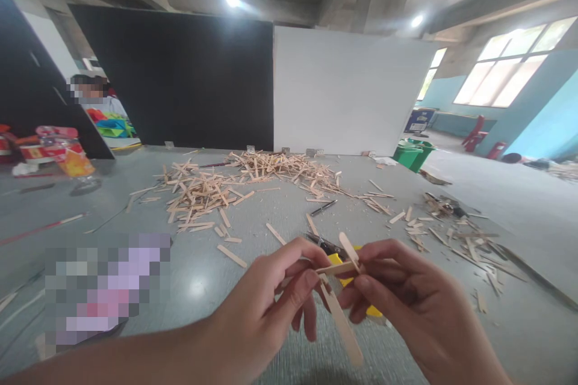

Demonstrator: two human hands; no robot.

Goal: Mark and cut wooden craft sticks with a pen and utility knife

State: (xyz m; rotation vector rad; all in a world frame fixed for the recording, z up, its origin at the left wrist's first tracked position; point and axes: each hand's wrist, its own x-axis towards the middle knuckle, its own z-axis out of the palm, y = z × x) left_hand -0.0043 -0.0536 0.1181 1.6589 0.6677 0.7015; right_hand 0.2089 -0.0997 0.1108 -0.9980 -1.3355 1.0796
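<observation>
Several joined wooden sticks (pixel 342 319) are held between my two hands above the grey table. My left hand (pixel 275 295) is closed, with thumb and index finger pinching the left end of the piece. The right end is pinched by my right hand (pixel 406 295). One stick slants down toward me, and a shorter one (pixel 347 248) points up and away between the hands. Behind and below my fingers lies a tool with yellow handles (pixel 335 260), partly hidden by the hands.
Piles of loose wooden sticks (pixel 198 195) lie toward the back of the table (pixel 149 216). More pieces and scraps (pixel 472 246) are scattered at the right. A black pen (pixel 324 207) lies mid-table. A bottle (pixel 77 159) stands at left; black and white panels rise behind.
</observation>
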